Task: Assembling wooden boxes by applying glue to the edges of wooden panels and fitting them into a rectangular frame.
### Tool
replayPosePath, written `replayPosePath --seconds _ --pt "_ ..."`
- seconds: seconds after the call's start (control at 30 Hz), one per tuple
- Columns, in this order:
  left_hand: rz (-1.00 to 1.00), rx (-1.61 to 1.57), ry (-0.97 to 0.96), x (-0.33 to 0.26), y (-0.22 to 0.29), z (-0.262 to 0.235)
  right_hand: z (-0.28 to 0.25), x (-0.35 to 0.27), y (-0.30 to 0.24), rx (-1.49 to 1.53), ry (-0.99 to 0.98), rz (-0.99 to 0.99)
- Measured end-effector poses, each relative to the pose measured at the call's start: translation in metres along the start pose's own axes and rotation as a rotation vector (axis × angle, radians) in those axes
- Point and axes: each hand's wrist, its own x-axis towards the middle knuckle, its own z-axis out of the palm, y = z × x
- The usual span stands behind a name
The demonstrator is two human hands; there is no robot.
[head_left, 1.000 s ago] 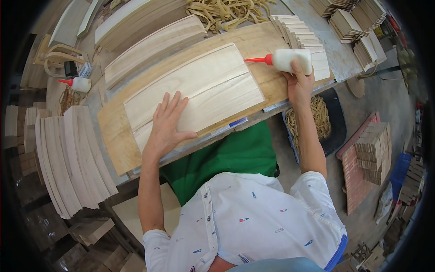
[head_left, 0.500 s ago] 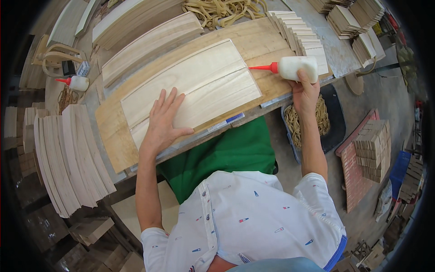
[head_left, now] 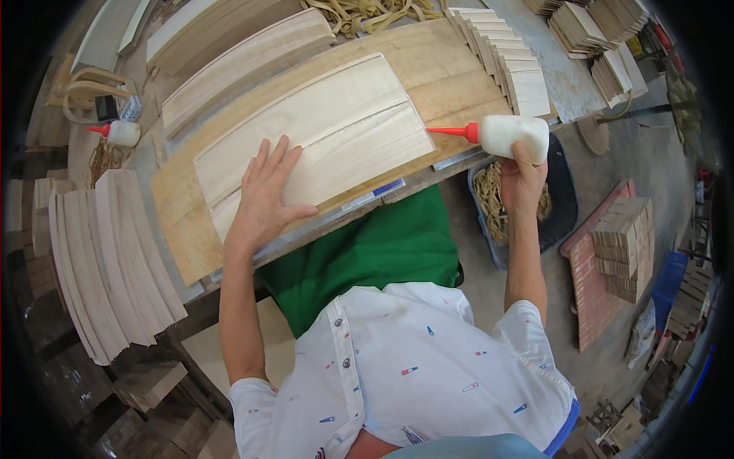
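Fingers spread, my left hand [head_left: 266, 190] lies flat on the near left part of a pale wooden panel [head_left: 329, 138]. The panel has a lengthwise seam and rests on a larger, yellower wooden board [head_left: 177, 222] on the bench. My right hand [head_left: 523, 177] is wrapped round a white squeeze glue bottle [head_left: 515, 138], which lies sideways in the air beyond the panel's right end. Its long red nozzle [head_left: 453, 131] points left, with the tip close to the panel's right edge. Whether the tip touches the wood I cannot tell.
Thin wooden slats [head_left: 505, 65] stand overlapped on the board's far right. Curved wooden pieces [head_left: 252, 69] lie behind it, others [head_left: 115, 260] to the left. A second glue bottle [head_left: 124, 133] lies at far left. Below the right arm is a dark tub [head_left: 562, 195] of tan bands.
The glue bottle and my right hand have moved slightly right and nearer, its nozzle shifting down the panel's right edge. My left hand stays flat on the panel. The whole view has shifted a little.
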Motion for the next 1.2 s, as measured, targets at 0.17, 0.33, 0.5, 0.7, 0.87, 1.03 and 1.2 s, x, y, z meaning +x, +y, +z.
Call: replayPosePath --seconds 0.17,0.33,0.5,0.7,0.87,1.03,1.2 --pt "0.009 0.001 0.016 -0.001 -0.001 0.002 -0.011 -0.015 -0.004 -0.011 0.026 -0.013" --pt "0.014 0.002 0.019 0.0 -0.001 0.002 -0.015 -0.027 -0.011 -0.028 0.047 0.009" --pt "0.027 -0.008 0.024 0.001 -0.002 0.004 -0.017 -0.03 -0.017 0.001 0.031 0.031" --pt "0.135 0.067 0.102 -0.007 -0.02 0.017 -0.001 -0.014 -0.014 0.244 0.019 0.14" --pt "0.14 0.087 0.259 -0.009 -0.02 0.032 0.056 0.006 -0.007 0.266 -0.109 0.216" --pt "0.119 0.04 0.406 -0.015 -0.019 0.044 0.172 0.012 0.03 0.105 -0.515 0.329" --pt "0.07 -0.061 0.406 -0.016 -0.02 0.049 0.279 -0.008 0.089 -0.016 -0.933 0.48"
